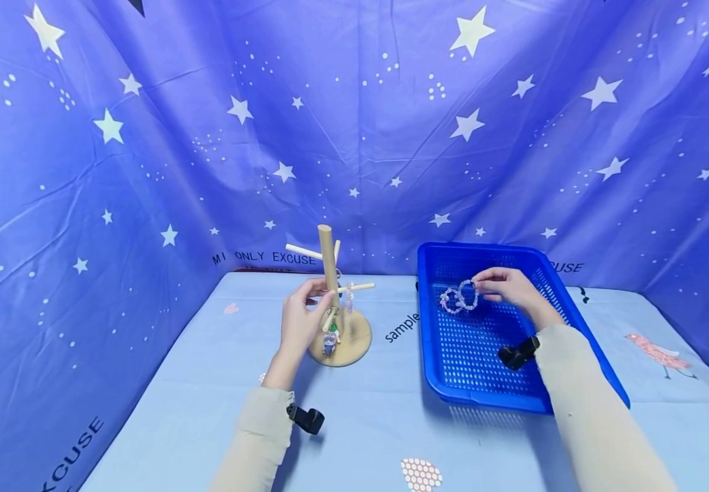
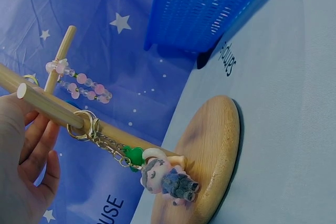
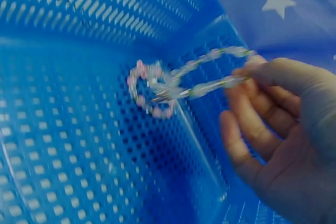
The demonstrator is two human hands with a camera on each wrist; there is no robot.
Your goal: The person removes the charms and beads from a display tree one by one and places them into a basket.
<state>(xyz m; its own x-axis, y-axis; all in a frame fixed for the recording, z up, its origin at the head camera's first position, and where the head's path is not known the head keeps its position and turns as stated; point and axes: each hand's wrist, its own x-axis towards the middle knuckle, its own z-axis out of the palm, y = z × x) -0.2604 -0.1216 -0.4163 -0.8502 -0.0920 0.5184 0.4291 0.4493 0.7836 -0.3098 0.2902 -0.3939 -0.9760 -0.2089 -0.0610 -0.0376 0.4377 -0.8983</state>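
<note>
Stand [image 1: 331, 272] partly dressed, as I read it from my remote seat: pink-beaded bracelet [image 2: 81, 78] hangs on a peg [image 2: 67, 43]; doll keychain [image 2: 178, 184] and green charm [image 2: 134, 156] dangle lower, near the round base [image 2: 210, 145]. I count those as done. Upper peg [image 1: 303, 252] at left looks bare to me. Left over, by my reckoning: two bead loops not yet on the wood, both at the blue basket [image 1: 483, 372] on the counter [image 1: 379, 410]. I call it partway. Held bracelet [image 3: 215, 54]: right hand [image 1: 514, 294] pinches its edge between thumb and forefinger, other fingers loosely bent; loop extends from the fingertips over the basket's far part, well apart from the stand. Second bracelet [image 3: 140, 66] sits just beyond those fingers, overlapping the held loop in the right wrist view; too blurred for me to say whether the two touch or tangle. Left hand [image 1: 299, 318] grips the upright, thumb in front, fingers passing behind, near the loaded peg; I cannot make out every fingertip there.
</note>
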